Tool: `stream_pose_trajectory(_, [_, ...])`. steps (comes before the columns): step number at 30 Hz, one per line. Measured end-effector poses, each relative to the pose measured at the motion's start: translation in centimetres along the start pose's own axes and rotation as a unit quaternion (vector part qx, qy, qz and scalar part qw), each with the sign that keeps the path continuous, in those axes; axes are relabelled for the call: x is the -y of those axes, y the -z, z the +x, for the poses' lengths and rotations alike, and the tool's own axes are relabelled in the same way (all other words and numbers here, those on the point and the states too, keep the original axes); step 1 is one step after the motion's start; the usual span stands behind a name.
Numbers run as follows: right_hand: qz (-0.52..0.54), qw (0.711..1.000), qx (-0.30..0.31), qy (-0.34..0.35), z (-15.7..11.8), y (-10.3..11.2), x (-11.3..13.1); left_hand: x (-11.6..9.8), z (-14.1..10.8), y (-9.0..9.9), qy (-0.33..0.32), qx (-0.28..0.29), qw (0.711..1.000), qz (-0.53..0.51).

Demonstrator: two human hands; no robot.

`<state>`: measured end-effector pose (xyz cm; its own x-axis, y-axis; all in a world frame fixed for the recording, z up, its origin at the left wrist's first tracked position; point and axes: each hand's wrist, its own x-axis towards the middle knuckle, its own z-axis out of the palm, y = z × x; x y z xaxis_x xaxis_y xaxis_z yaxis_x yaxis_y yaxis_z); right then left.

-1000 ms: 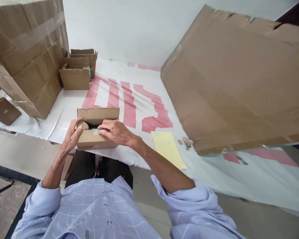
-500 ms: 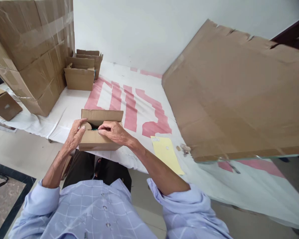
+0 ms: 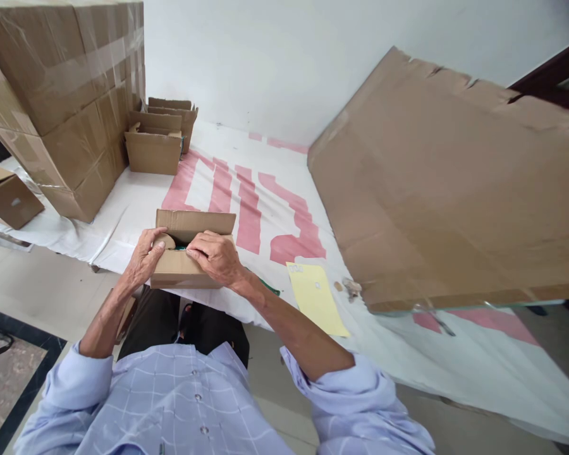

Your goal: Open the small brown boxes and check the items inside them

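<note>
A small cardboard box (image 3: 183,279) sits at the front edge of the cloth-covered table, its back flap standing up. My left hand (image 3: 145,258) is closed on the left end of the box, thumb beside the rounded side flap (image 3: 164,241). With curled fingers, my right hand (image 3: 217,258) grips the front flap near its right end. Through the narrow gap between the flaps a little dark green shows; the rest of the contents is hidden. Part of a green thing (image 3: 269,287) lies on the cloth behind my right forearm, too covered to name.
Taped cardboard cartons (image 3: 83,101) are stacked at the left, with open boxes (image 3: 152,155) beside them and another box (image 3: 13,201) farther left. A yellow sheet (image 3: 317,298) lies right of my forearm. A large cardboard panel (image 3: 446,189) leans at the right.
My right hand has rolled over and its fingers have curled more over the front flap. The green thing behind my right forearm has come into view. My left hand keeps its hold.
</note>
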<state>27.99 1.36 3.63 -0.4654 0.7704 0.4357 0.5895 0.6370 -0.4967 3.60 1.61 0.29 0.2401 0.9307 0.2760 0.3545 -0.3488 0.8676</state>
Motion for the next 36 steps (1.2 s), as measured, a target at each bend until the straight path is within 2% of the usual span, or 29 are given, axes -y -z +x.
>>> stream_pose_trajectory(3, [-0.105,0.993,-0.013,0.058,-0.5,-0.4,0.0,-0.1,0.0,0.0,0.000,0.000,1.000,0.000])
stream_pose_trajectory(7, [-0.153,0.981,-0.046,0.106,-1.0,-0.8,0.3,-0.1,0.1,0.1,0.001,-0.004,1.000,0.002])
stream_pose_trajectory(14, [-0.023,0.980,-0.141,0.141,-2.0,-0.7,1.6,-0.3,0.1,0.1,0.009,-0.005,1.000,0.001])
stream_pose_trajectory(18, [0.065,0.978,-0.172,0.103,-3.0,0.1,3.0,-0.5,0.4,0.3,0.014,-0.009,1.000,0.017])
stream_pose_trajectory(23, [0.148,0.966,-0.209,-0.039,-5.3,2.1,3.7,-0.9,0.8,0.9,0.023,-0.015,1.000,0.013])
stream_pose_trajectory(25, [0.161,0.953,-0.231,-0.110,-6.8,3.2,2.3,-0.7,1.3,1.3,0.033,-0.030,0.998,0.035])
stream_pose_trajectory(28, [0.145,0.921,-0.290,-0.218,-10.2,5.5,-1.7,-0.1,2.5,1.7,0.049,-0.041,0.996,0.062])
stream_pose_trajectory(32, [0.015,0.858,-0.352,-0.373,-16.4,10.0,-8.1,-0.4,2.9,1.8,0.092,-0.044,0.992,0.070])
stream_pose_trajectory(36, [-0.060,0.804,-0.382,-0.452,-21.4,14.6,-14.0,-1.1,2.8,2.0,0.107,-0.045,0.990,0.078])
